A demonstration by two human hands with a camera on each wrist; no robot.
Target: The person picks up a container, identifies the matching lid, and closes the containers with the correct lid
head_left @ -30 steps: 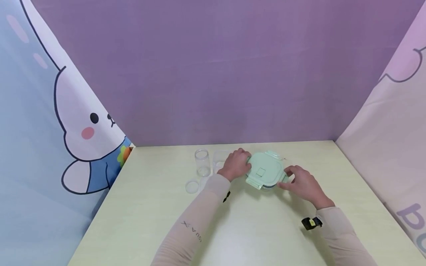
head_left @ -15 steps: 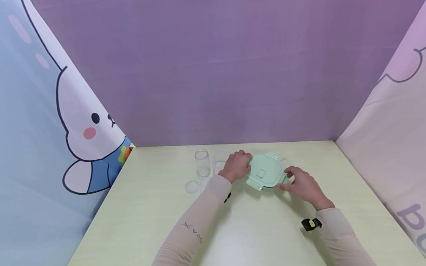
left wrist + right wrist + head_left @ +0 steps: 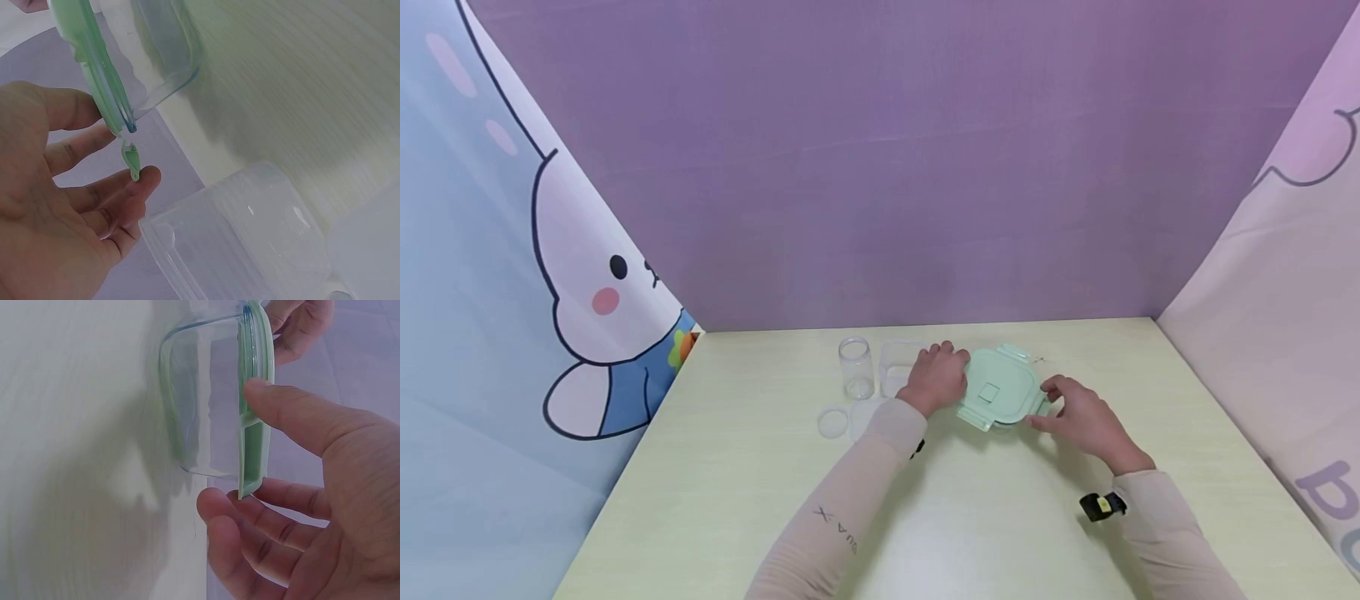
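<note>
Pinching the green lid's [image 3: 1000,389] side flap, right hand [image 3: 1086,417] thumb above, fingers under; left hand [image 3: 934,377] fingers spread at opposite flap, lid seated on glass container [image 3: 200,400], both flaps unlatched.

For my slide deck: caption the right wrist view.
Right hand pinches a pale green plastic lid's latch on a clear glass container.

Person, two bare hands: left hand [image 3: 936,377], right hand [image 3: 1082,418], no rings or gloves visible. Both forearms covered to the wrist by close-fitting pale beige-pink sleeves; left sleeve [image 3: 842,508] carries small dark printed lettering along the forearm. Right sleeve [image 3: 1165,525] bears a black wrist strap [image 3: 1102,504] with a small yellow mark; a dark strap edge [image 3: 914,448] shows under the left wrist.
</note>
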